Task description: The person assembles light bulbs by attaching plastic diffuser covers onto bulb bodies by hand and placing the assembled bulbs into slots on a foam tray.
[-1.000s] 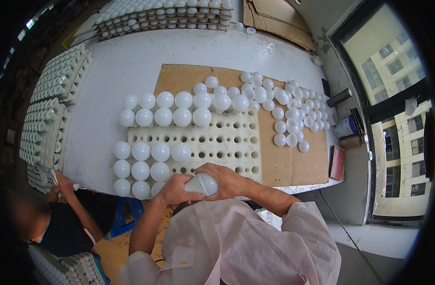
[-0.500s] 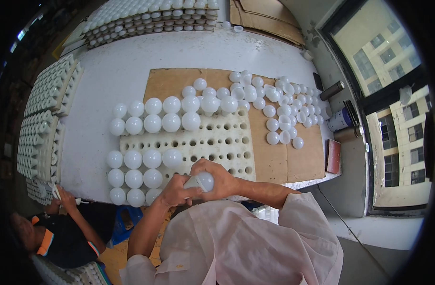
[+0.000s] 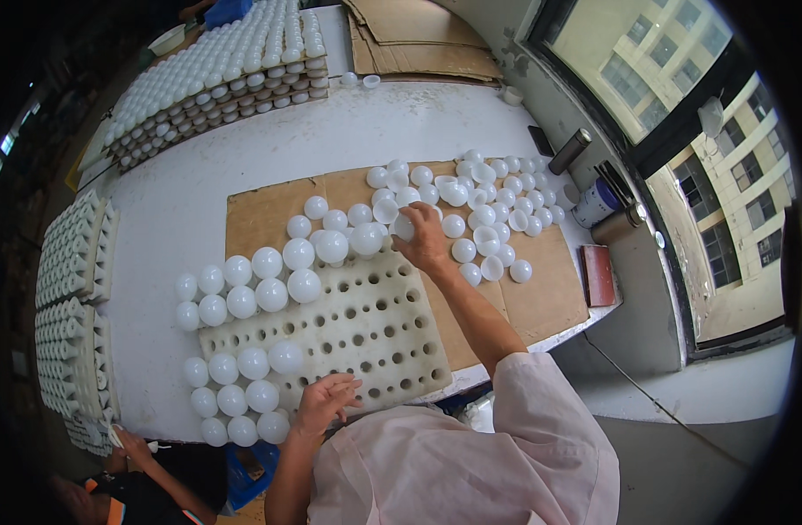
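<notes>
My right hand [image 3: 425,238] reaches over the far right corner of the white holed foam tray [image 3: 392,350]. Its fingers are closed around a white round light bulb [image 3: 403,228] at the end of the tray's far row. Whether the bulb's base is fully in a hole is hidden. Over the near edge of the tray my left hand [image 3: 327,404] is open and holds nothing. Bulbs stand in the tray in a far double row [image 3: 270,295] and a near left group [image 3: 253,362]. Several rows of holes between them show bare.
Loose white domed covers [image 3: 485,214] lie on a cardboard sheet [image 3: 541,289]. Trays of bulbs [image 3: 243,74] are stacked at the back left, and more trays [image 3: 68,350] at the left edge. A flask [image 3: 570,150] and red box [image 3: 597,275] stand right. Another person's hand [image 3: 137,450] is lower left.
My hands have parted. My right hand has carried the bulb from near my chest to the tray's far row. The left hand has let go, and the view has shifted.
</notes>
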The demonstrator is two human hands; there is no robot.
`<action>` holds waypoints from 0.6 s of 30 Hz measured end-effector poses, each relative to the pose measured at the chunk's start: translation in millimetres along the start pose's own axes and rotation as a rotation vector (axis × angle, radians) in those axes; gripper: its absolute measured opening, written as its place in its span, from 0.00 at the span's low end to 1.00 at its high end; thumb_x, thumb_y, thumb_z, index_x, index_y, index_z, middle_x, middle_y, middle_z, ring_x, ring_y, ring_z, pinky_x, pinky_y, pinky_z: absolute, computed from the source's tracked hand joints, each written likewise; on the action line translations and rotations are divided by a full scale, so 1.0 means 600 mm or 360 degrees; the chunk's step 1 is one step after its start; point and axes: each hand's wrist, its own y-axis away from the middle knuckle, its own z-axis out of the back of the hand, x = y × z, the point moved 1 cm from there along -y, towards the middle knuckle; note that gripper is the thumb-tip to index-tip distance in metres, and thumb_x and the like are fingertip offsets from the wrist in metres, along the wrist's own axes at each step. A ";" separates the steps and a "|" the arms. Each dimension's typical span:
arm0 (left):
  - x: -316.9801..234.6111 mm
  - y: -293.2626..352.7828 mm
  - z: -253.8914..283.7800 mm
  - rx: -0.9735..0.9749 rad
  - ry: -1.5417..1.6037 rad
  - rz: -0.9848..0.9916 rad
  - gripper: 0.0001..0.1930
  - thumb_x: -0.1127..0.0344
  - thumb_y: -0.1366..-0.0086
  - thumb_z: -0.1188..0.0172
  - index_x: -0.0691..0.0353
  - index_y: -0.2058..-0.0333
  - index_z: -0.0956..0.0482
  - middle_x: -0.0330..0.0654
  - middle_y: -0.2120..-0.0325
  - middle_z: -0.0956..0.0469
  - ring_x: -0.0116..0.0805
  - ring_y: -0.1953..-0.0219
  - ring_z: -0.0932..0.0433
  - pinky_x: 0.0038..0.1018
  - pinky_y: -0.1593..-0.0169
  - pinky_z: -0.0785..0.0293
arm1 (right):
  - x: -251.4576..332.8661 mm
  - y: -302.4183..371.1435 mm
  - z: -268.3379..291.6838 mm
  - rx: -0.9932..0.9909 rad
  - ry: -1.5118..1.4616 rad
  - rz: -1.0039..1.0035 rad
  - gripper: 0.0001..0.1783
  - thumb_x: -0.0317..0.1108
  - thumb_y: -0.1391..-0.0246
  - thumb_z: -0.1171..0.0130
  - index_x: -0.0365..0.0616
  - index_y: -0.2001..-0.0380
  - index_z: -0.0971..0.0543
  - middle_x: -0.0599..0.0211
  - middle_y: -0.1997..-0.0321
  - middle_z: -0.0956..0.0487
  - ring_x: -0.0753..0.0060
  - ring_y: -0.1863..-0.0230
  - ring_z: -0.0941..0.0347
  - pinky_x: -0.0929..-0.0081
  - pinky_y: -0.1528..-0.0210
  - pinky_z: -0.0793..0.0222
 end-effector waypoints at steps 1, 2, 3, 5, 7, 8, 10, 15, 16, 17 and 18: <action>-0.004 -0.002 -0.005 0.0017 -0.0013 0.0002 0.21 0.68 0.38 0.43 0.73 0.49 0.32 0.54 0.54 0.24 0.34 0.66 0.18 0.18 0.77 0.27 | -0.015 0.001 -0.024 0.0254 0.0046 -0.0018 0.35 0.29 0.68 0.31 0.45 0.51 0.31 0.50 0.50 0.32 0.49 0.50 0.34 0.58 0.45 0.37; -0.006 0.002 -0.003 -0.0061 -0.0046 -0.0018 0.21 0.69 0.38 0.43 0.73 0.49 0.32 0.54 0.55 0.24 0.34 0.66 0.18 0.18 0.77 0.27 | -0.025 -0.001 -0.045 0.0519 0.0073 -0.0027 0.34 0.30 0.66 0.32 0.47 0.50 0.30 0.50 0.50 0.32 0.49 0.50 0.34 0.57 0.44 0.38; -0.007 0.010 0.001 -0.0140 -0.0080 -0.0038 0.20 0.70 0.39 0.43 0.73 0.50 0.32 0.54 0.55 0.24 0.33 0.66 0.18 0.18 0.77 0.27 | -0.029 -0.005 -0.048 0.0514 0.0064 -0.0027 0.34 0.30 0.66 0.32 0.47 0.50 0.30 0.50 0.50 0.32 0.49 0.50 0.34 0.57 0.44 0.38; 0.005 0.037 0.016 -0.0188 -0.0090 -0.0067 0.18 0.72 0.39 0.44 0.74 0.51 0.32 0.54 0.56 0.23 0.34 0.66 0.18 0.18 0.77 0.27 | -0.035 -0.019 -0.052 0.0579 -0.0316 -0.0141 0.35 0.31 0.64 0.34 0.47 0.47 0.31 0.49 0.47 0.32 0.48 0.47 0.35 0.58 0.41 0.39; 0.016 0.065 0.027 -0.0326 -0.0063 -0.0153 0.16 0.74 0.39 0.46 0.76 0.52 0.31 0.55 0.57 0.23 0.36 0.67 0.18 0.18 0.77 0.27 | -0.079 -0.046 -0.022 0.0654 -0.0745 -0.0484 0.36 0.35 0.62 0.36 0.48 0.44 0.32 0.50 0.45 0.32 0.47 0.44 0.37 0.58 0.39 0.41; 0.018 0.074 0.021 -0.0308 -0.0076 -0.0159 0.16 0.74 0.39 0.46 0.76 0.52 0.31 0.55 0.57 0.23 0.36 0.67 0.18 0.18 0.77 0.27 | -0.131 -0.056 -0.011 0.0494 -0.0462 -0.0361 0.37 0.36 0.61 0.37 0.50 0.42 0.34 0.51 0.43 0.33 0.48 0.40 0.40 0.59 0.38 0.43; 0.022 0.098 0.016 -0.0525 0.0042 -0.0199 0.16 0.76 0.40 0.48 0.77 0.53 0.31 0.55 0.57 0.23 0.38 0.68 0.18 0.19 0.77 0.27 | -0.162 -0.069 -0.016 0.0345 -0.0200 -0.0234 0.39 0.37 0.60 0.38 0.53 0.40 0.35 0.53 0.41 0.35 0.49 0.37 0.42 0.59 0.36 0.45; 0.036 0.111 0.008 -0.0686 0.0049 -0.0158 0.16 0.76 0.40 0.47 0.77 0.54 0.30 0.55 0.58 0.22 0.39 0.68 0.18 0.19 0.77 0.27 | -0.150 -0.112 -0.067 0.1041 0.0551 0.0178 0.41 0.35 0.59 0.39 0.64 0.38 0.39 0.64 0.34 0.42 0.53 0.30 0.57 0.55 0.32 0.53; 0.036 0.109 0.001 -0.0718 -0.0005 -0.0121 0.15 0.75 0.40 0.47 0.76 0.54 0.31 0.56 0.58 0.23 0.38 0.69 0.18 0.19 0.77 0.27 | -0.186 -0.112 -0.102 0.0992 0.0633 0.0335 0.44 0.40 0.64 0.35 0.65 0.39 0.37 0.64 0.34 0.41 0.53 0.29 0.58 0.47 0.33 0.56; 0.037 0.112 -0.001 -0.0782 -0.0055 -0.0087 0.15 0.75 0.40 0.47 0.75 0.55 0.31 0.57 0.58 0.23 0.37 0.70 0.18 0.19 0.77 0.27 | -0.175 -0.127 -0.120 0.0986 0.0605 0.0357 0.44 0.40 0.64 0.35 0.65 0.39 0.37 0.64 0.34 0.41 0.53 0.29 0.58 0.47 0.33 0.56; 0.036 0.114 -0.004 -0.0801 -0.0060 -0.0097 0.15 0.75 0.40 0.47 0.75 0.55 0.31 0.57 0.58 0.23 0.37 0.70 0.18 0.19 0.77 0.27 | -0.163 -0.143 -0.129 0.1187 0.0555 0.0241 0.46 0.43 0.68 0.33 0.65 0.39 0.36 0.64 0.34 0.41 0.51 0.29 0.59 0.42 0.34 0.57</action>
